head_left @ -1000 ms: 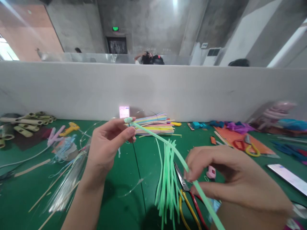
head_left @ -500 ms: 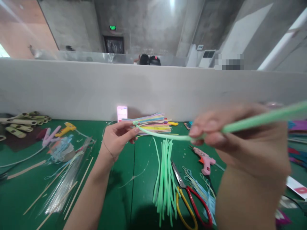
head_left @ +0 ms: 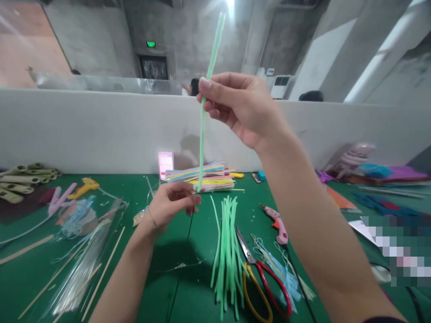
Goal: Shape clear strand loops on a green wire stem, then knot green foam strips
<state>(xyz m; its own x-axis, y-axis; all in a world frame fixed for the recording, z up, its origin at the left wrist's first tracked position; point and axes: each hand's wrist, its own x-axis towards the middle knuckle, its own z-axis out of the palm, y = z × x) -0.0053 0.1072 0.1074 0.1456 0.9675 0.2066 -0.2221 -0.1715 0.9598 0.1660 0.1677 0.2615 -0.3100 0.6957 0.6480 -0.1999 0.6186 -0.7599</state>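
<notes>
A long light-green pipe cleaner (head_left: pixel 202 139) runs upright between my hands, its free end rising above the partition. My left hand (head_left: pixel 173 204) pinches the small curled lower end between thumb and fingers. Higher up, my right hand (head_left: pixel 235 101) grips the same strand between thumb and fingertips. Below them on the green table lies a bundle of green pipe cleaners (head_left: pixel 228 255). Beside the bundle rest scissors (head_left: pixel 249 251) with one yellow and one red handle.
Behind my left hand are multicoloured pipe cleaners (head_left: pixel 215 179) and a propped phone (head_left: pixel 166 163). A pink glue gun (head_left: pixel 278 224) lies right; a yellow glue gun (head_left: pixel 84 187), clear sticks (head_left: pixel 90 264) and bamboo pieces (head_left: pixel 23 179) lie left. A white partition (head_left: pixel 101 130) borders the table.
My right hand has moved up and left, away from the camera, swinging the pipe cleaner from nearly level to upright. My left hand keeps its pinch on the curled end.
</notes>
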